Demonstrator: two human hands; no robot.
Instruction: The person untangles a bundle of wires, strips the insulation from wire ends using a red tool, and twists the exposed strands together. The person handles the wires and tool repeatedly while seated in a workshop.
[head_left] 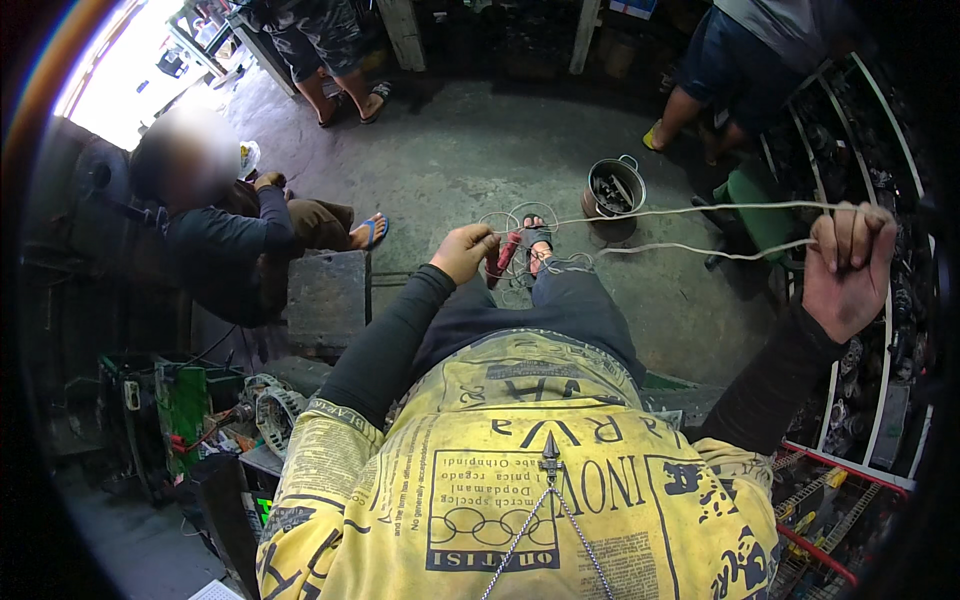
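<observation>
A pale thin cord (680, 211) stretches nearly level across the view between my two hands. My left hand (465, 252) is closed on it in a pinch, above my lap. Far out to the right, my right hand (850, 265) is raised with its fingers curled round the cord. From there a second, slacker strand runs back toward loose loops around my feet. Among these loops, between my legs, is a red object (500, 258), partly hidden; its kind cannot be made out.
A metal pot (592, 198) holding dark pieces stands ahead. A person sits at left beside a dark wooden block (328, 298); two others stand at the back. Right are a green stool-like object (757, 205) and metal racks (880, 130). Machine parts (280, 408) lie at lower left.
</observation>
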